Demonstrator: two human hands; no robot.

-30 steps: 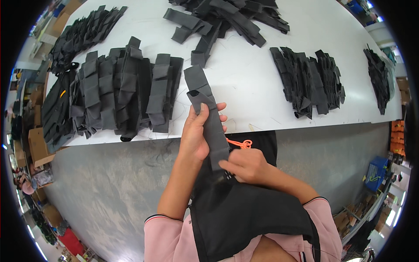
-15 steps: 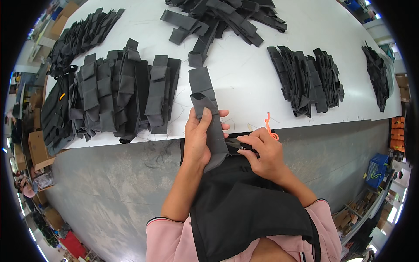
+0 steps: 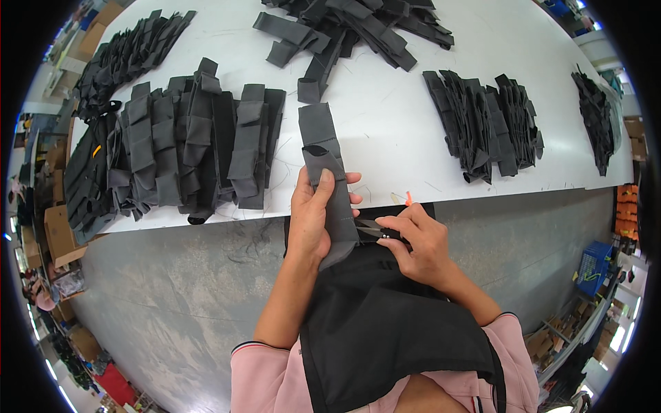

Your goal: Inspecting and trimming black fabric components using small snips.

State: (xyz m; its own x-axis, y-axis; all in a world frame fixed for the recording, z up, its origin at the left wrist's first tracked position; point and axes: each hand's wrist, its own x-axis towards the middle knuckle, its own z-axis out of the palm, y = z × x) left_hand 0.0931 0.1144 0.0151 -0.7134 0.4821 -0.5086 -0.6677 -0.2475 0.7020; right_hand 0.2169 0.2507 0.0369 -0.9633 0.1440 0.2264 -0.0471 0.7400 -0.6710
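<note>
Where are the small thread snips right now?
In the head view, right of centre, the snips are in the right hand, blades pointing left toward the dark fabric strip in the left hand, pictured just below the white table.

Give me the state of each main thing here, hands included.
Dark grey flat fabric strip: held, lower end bent, upper loop gaping
Left hand: closed on the strip
Black-handled metal thread snips: blades open
Right hand: closed around the snips
Dark grey fabric strips at near left: bunched, overlapping
Dark grey fabric strips at top: loosely heaped
</note>
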